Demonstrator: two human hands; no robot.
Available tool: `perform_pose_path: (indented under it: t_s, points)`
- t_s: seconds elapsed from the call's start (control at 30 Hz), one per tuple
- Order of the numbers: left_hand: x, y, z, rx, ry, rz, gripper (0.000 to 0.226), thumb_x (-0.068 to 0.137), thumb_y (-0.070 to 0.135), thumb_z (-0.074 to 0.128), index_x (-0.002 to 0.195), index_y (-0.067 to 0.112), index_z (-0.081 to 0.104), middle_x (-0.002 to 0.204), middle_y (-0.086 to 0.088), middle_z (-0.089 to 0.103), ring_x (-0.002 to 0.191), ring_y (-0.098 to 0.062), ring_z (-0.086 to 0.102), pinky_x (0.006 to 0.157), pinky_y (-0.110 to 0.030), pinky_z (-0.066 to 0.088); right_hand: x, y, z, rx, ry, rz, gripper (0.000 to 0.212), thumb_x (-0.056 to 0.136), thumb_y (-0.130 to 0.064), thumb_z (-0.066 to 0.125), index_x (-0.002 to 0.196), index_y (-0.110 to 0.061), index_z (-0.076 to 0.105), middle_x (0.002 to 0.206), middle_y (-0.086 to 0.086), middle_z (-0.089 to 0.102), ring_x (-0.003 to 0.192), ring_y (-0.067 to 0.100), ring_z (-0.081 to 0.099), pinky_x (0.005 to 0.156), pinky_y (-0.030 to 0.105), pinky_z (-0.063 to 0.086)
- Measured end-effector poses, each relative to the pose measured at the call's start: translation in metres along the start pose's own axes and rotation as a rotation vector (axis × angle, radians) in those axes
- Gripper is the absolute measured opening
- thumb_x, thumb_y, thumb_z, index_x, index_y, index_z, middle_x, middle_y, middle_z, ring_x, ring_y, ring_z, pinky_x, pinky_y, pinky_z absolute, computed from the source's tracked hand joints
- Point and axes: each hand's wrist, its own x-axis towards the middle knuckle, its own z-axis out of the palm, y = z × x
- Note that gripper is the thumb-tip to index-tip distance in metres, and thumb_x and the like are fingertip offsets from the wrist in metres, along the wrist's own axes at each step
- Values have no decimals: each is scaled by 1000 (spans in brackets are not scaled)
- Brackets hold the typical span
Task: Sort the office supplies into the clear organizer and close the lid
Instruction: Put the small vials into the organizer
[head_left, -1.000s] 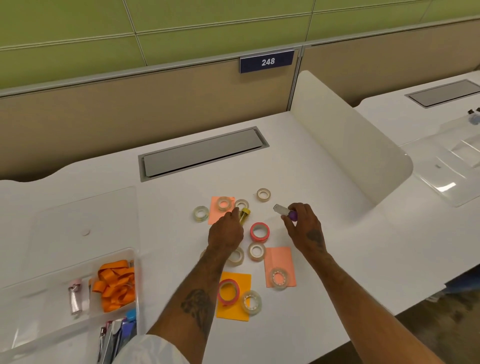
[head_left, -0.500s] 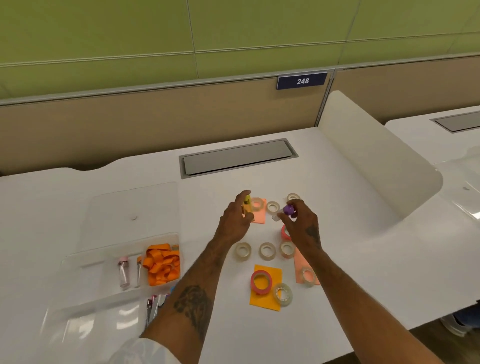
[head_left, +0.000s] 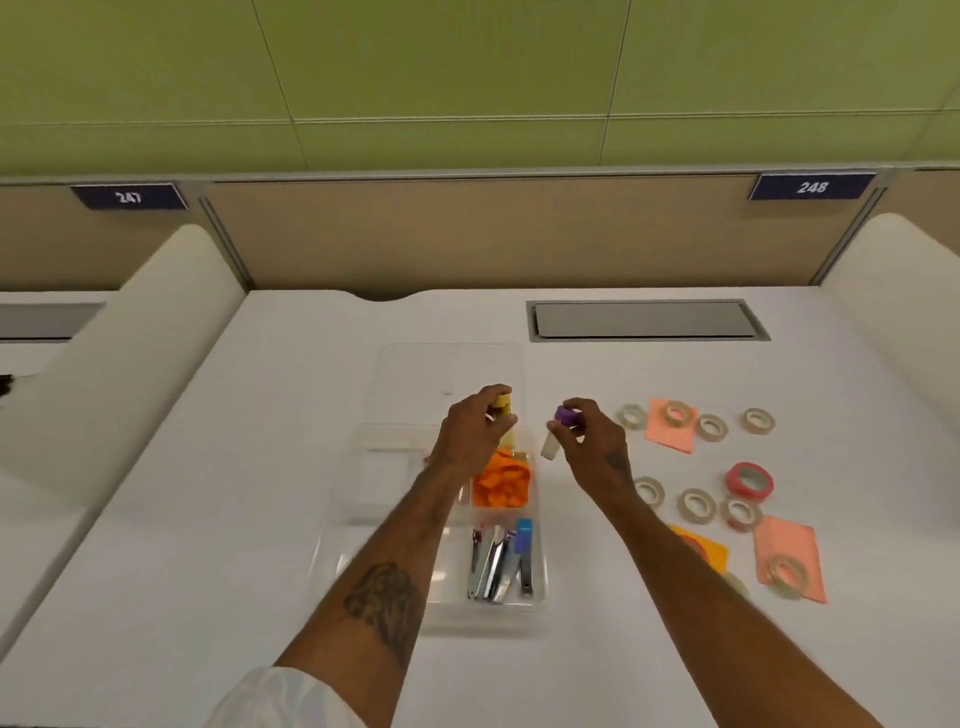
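The clear organizer (head_left: 363, 545) lies on the white desk, its lid (head_left: 449, 369) folded open behind it. Orange clips (head_left: 501, 480) fill one compartment and metal staplers or clippers (head_left: 498, 564) lie in the one nearer me. My left hand (head_left: 475, 434) hovers over the organizer's far end, shut on a yellow-capped tube (head_left: 504, 418). My right hand (head_left: 587, 439) is just right of the organizer, shut on a purple-capped tube (head_left: 558, 428). Several tape rolls (head_left: 696, 504), a red one (head_left: 749, 479) and sticky notes (head_left: 670, 434) lie to the right.
A grey cable hatch (head_left: 647, 319) is set in the desk behind the tape. White curved dividers (head_left: 119, 353) stand at both sides, the right divider (head_left: 904, 291) beyond the tape. An orange note (head_left: 709, 553) and a pink note (head_left: 789, 551) lie near my right forearm.
Both hands have carried their tubes leftward, from above the tape rolls to the organizer. My head has turned left, so the organizer sits in the middle of view.
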Motion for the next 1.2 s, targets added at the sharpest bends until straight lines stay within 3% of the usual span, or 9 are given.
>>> perform_pose_path:
  t_s: [0.2, 0.37, 0.6, 0.87, 1.2]
  points:
    - [-24, -50, -49, 144, 39, -72, 39, 89, 35, 67, 126, 29, 57, 121, -3, 57, 99, -21, 63, 92, -37, 52, -16, -32, 52, -17, -91, -9, 34, 90, -27, 65, 120, -15, 59, 106, 3, 66, 87, 11, 61, 79, 18, 48]
    - [-38, -77, -59, 281, -47, -72, 43, 89, 35, 66, 129, 25, 57, 123, -3, 55, 108, -22, 59, 93, -31, 47, -25, -44, 77, -57, -157, 5, 33, 90, -28, 64, 121, -18, 59, 110, 4, 62, 89, 11, 60, 85, 25, 51]
    - [-39, -89, -58, 409, -86, -86, 44, 87, 43, 66, 126, 24, 58, 119, -3, 58, 105, -20, 58, 91, -31, 45, -24, -49, 99, -159, -280, 39, 34, 87, -41, 63, 118, -27, 58, 111, -1, 65, 97, 17, 60, 92, 33, 50]
    - [-33, -98, -66, 518, -71, -69, 52, 90, 50, 59, 135, 25, 53, 140, -2, 47, 126, -20, 45, 102, -35, 39, -21, -52, 105, -291, -382, -36, 32, 89, -38, 62, 116, -22, 60, 110, 1, 64, 102, 18, 58, 89, 28, 45]
    - [-41, -97, -73, 603, -43, -66, 60, 97, 48, 44, 149, 20, 31, 158, -6, 24, 144, -25, 24, 116, -40, 23, -21, -52, 91, -498, -340, -112, 46, 96, -42, 48, 137, -22, 45, 146, 4, 38, 134, 23, 36, 108, 38, 35]
